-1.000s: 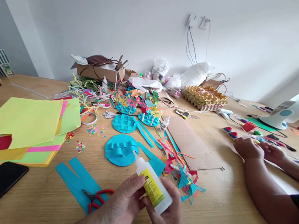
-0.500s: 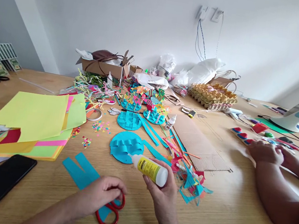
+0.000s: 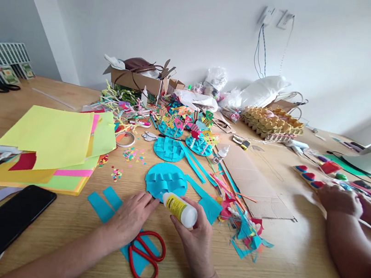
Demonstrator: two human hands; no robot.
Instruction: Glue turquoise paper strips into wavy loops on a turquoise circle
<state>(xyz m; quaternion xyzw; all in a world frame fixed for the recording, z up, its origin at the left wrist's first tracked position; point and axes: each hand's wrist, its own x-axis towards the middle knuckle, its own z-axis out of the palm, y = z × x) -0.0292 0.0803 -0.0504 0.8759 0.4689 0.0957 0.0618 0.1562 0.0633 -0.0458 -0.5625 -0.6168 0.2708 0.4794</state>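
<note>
My right hand [image 3: 194, 235] is closed around a white glue bottle [image 3: 180, 210] with a yellow label, tilted so its nozzle points at the lower edge of a blue paper disc [image 3: 166, 180]. Raised, curved paper strips run across that disc. My left hand [image 3: 134, 217] rests palm down, its fingers reaching toward the disc's near edge; whether they touch it I cannot tell. Red-handled scissors [image 3: 147, 256] lie beside my left wrist, on blue paper strips [image 3: 102, 205]. A second blue disc [image 3: 169, 149] with woven strips sits behind the first.
Yellow paper sheets [image 3: 49, 137] and a black phone [image 3: 8, 228] lie to the left. Paper scraps [image 3: 251, 232] and a cardboard piece [image 3: 255, 182] are at right, near another person's hands [image 3: 339, 201]. Decorated blue discs [image 3: 199, 145], egg trays [image 3: 271, 121] and a box [image 3: 136, 80] stand farther back.
My left hand has moved forward from the scissors toward the disc, uncovering the red handles. The glue bottle's nozzle stays at the disc's lower edge. The view has shifted slightly.
</note>
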